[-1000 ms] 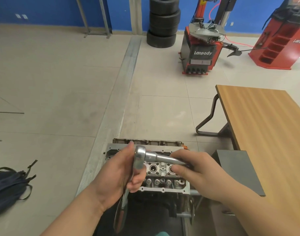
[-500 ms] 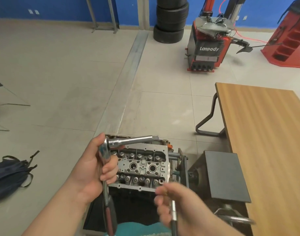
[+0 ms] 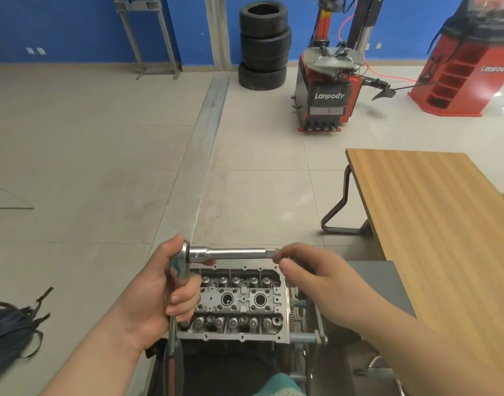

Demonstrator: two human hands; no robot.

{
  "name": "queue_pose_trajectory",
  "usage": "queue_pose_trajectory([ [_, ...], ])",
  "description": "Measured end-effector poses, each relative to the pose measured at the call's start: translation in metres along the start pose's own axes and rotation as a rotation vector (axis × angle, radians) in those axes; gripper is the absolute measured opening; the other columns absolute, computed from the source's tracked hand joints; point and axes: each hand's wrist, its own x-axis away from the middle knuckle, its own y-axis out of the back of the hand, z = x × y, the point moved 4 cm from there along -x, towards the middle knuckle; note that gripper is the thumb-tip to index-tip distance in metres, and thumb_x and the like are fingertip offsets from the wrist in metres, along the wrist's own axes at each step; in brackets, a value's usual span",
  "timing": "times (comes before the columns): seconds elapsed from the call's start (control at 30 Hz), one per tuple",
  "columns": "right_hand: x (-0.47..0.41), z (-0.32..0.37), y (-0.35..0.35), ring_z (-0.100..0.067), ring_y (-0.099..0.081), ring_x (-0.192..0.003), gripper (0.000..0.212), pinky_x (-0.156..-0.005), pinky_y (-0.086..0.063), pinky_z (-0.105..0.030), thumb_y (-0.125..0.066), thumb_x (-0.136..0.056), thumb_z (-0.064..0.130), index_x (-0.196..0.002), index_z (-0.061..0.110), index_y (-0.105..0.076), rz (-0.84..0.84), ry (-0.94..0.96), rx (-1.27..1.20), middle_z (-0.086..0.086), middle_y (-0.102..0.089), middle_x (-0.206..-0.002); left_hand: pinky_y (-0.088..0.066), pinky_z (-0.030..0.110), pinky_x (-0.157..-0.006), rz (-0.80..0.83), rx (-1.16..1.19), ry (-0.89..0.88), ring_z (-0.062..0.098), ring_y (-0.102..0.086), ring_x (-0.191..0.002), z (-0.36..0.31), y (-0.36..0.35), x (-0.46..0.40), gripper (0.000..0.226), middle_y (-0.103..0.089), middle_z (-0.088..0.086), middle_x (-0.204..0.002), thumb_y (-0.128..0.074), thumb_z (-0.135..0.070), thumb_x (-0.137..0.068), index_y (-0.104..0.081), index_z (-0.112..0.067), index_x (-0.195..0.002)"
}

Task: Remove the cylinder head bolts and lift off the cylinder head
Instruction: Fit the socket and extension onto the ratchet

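The grey aluminium cylinder head (image 3: 239, 301) sits on an engine stand below me, its valve springs and two round spark plug wells facing up. My left hand (image 3: 159, 295) grips the chrome ratchet (image 3: 178, 270) just below its head, and the handle hangs down past the head's left edge. A long chrome extension bar (image 3: 230, 253) sticks out sideways from the ratchet head, above the far edge of the cylinder head. My right hand (image 3: 311, 272) pinches the bar's right tip between thumb and fingers.
A wooden table (image 3: 445, 224) stands at the right, with a dark grey block (image 3: 388, 284) of the stand beside it. A dark bag (image 3: 10, 330) lies on the floor at the left. Stacked tyres (image 3: 263, 47) and red tyre machines (image 3: 328, 90) stand far back.
My right hand rose from below the cylinder head to the tip of the extension bar and closed on it. The left hand kept the ratchet, with the bar pointing right.
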Motion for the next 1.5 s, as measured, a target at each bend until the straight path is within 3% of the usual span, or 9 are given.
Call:
queue_pose_trajectory([
  [0.17,-0.001,0.015,-0.002,-0.004,-0.060,-0.067,0.018,-0.060,-0.051,-0.022,-0.060,-0.097,0.060,-0.112,0.051,-0.065,-0.079,0.058,0.118,0.017,-0.070,-0.084,-0.028,0.027,-0.044,0.038,0.007,0.024,0.014,-0.024,-0.037,-0.008,0.007,0.003,0.086,-0.025,0.001,-0.047,-0.074,-0.072,-0.082,-0.067,0.006,-0.118],
  [0.3,-0.003,0.025,-0.004,-0.003,-0.065,-0.078,0.022,-0.067,-0.057,-0.033,-0.060,-0.097,0.059,-0.112,0.046,-0.067,-0.145,0.103,0.311,0.028,-0.067,-0.092,-0.031,0.026,-0.044,0.036,-0.084,0.039,0.015,-0.022,-0.038,-0.012,0.009,0.004,0.098,-0.026,0.001,-0.046,-0.077,-0.075,-0.077,-0.061,0.011,-0.119],
  [0.43,-0.005,0.032,-0.006,0.005,-0.061,-0.095,0.026,-0.073,-0.050,-0.024,-0.061,-0.098,0.057,-0.117,0.042,-0.068,-0.150,0.151,0.445,0.035,-0.063,-0.091,-0.028,0.027,-0.045,0.033,-0.094,0.026,0.015,-0.020,-0.039,-0.018,0.011,0.003,0.106,-0.025,0.001,-0.045,-0.079,-0.076,-0.073,-0.056,0.018,-0.115],
  [0.73,-0.005,0.042,-0.015,0.002,-0.059,-0.091,0.031,-0.069,-0.046,-0.024,-0.047,-0.101,0.063,-0.119,0.043,-0.062,-0.048,0.173,0.536,0.031,-0.062,-0.096,-0.024,0.030,-0.047,-0.009,-0.307,-0.070,0.018,-0.017,-0.043,-0.044,0.012,0.013,0.113,-0.026,0.003,-0.047,-0.078,-0.082,-0.068,-0.054,0.020,-0.110],
  [0.9,-0.003,0.040,-0.015,-0.009,-0.060,-0.079,0.036,-0.068,-0.051,-0.035,-0.040,-0.100,0.068,-0.109,0.039,-0.061,0.006,0.113,0.457,0.020,-0.063,-0.088,-0.023,0.026,-0.045,-0.020,-0.448,-0.203,0.017,-0.021,-0.046,-0.059,-0.001,0.020,0.085,-0.028,0.003,-0.053,-0.074,-0.079,-0.072,-0.070,-0.003,-0.109],
  [1.03,-0.002,0.037,-0.014,-0.006,-0.061,-0.081,0.035,-0.071,-0.052,-0.033,-0.039,-0.098,0.069,-0.110,0.043,-0.059,0.017,0.111,0.543,0.023,-0.063,-0.093,-0.026,0.021,-0.045,0.000,-0.494,-0.230,0.013,-0.025,-0.049,-0.061,-0.011,0.020,0.072,-0.031,-0.003,-0.060,-0.071,-0.064,-0.075,-0.063,0.003,-0.101],
  [1.23,0.002,0.038,-0.015,-0.005,-0.044,-0.057,0.039,-0.055,-0.037,-0.027,-0.046,-0.096,0.073,-0.108,0.039,-0.062,0.051,0.109,0.200,0.009,-0.053,-0.069,-0.024,0.024,-0.045,0.018,-0.490,-0.288,0.017,-0.020,-0.048,-0.070,-0.016,0.023,0.066,-0.027,0.003,-0.055,-0.064,-0.064,-0.079,-0.063,0.000,-0.096],
  [1.4,0.004,0.045,-0.007,-0.005,-0.044,-0.056,0.036,-0.057,-0.035,-0.023,-0.048,-0.101,0.065,-0.108,0.033,-0.062,0.078,0.100,0.222,0.012,-0.051,-0.066,-0.023,0.025,-0.047,0.086,-0.499,-0.316,0.014,-0.024,-0.047,-0.067,-0.020,0.026,0.069,-0.030,-0.001,-0.055,-0.065,-0.055,-0.080,-0.052,0.012,-0.094],
  [1.5,0.008,0.051,-0.007,-0.008,-0.047,-0.058,0.033,-0.058,-0.036,-0.023,-0.046,-0.100,0.063,-0.105,0.035,-0.062,0.104,0.100,0.296,0.013,-0.054,-0.068,-0.019,0.033,-0.049,0.119,-0.511,-0.322,0.016,-0.023,-0.048,-0.067,-0.017,0.027,0.057,-0.030,-0.001,-0.053,-0.062,-0.054,-0.081,-0.059,0.002,-0.088],
])
